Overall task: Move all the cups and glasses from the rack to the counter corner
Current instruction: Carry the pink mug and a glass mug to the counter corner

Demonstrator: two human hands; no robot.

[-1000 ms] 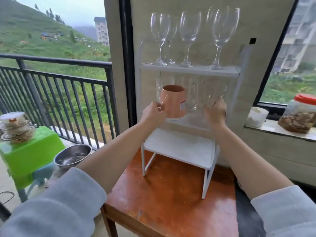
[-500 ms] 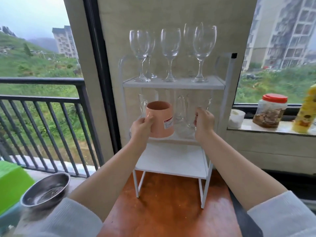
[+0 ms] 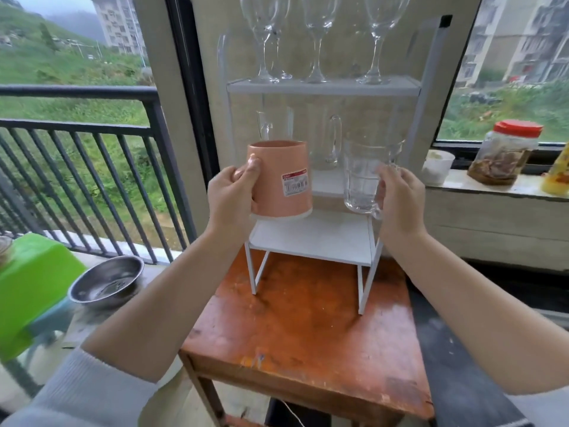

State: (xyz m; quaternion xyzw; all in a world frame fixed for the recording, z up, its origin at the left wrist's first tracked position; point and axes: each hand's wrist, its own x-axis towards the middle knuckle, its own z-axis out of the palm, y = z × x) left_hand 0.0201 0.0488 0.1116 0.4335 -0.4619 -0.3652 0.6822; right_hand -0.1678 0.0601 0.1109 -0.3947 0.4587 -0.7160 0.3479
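The left hand (image 3: 231, 195) grips the pink cup (image 3: 278, 178), hiding its handle; the right hand (image 3: 400, 200) clasps a clear glass mug (image 3: 361, 177). Wine glasses (image 3: 317, 38) on the rack (image 3: 323, 86) are cropped above.

Peach-pink mug (image 3: 278, 180) with red-white label, clear glass mug (image 3: 363, 177), white rack (image 3: 323, 87), orange-brown table (image 3: 308, 328).

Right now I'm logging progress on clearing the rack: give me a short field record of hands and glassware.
left hand: holds pink mug
right hand: holds clear glass mug
top shelf: wine glasses standing upright
middle shelf: clear mugs remain
bottom shelf: bare
rack stands on: wooden table
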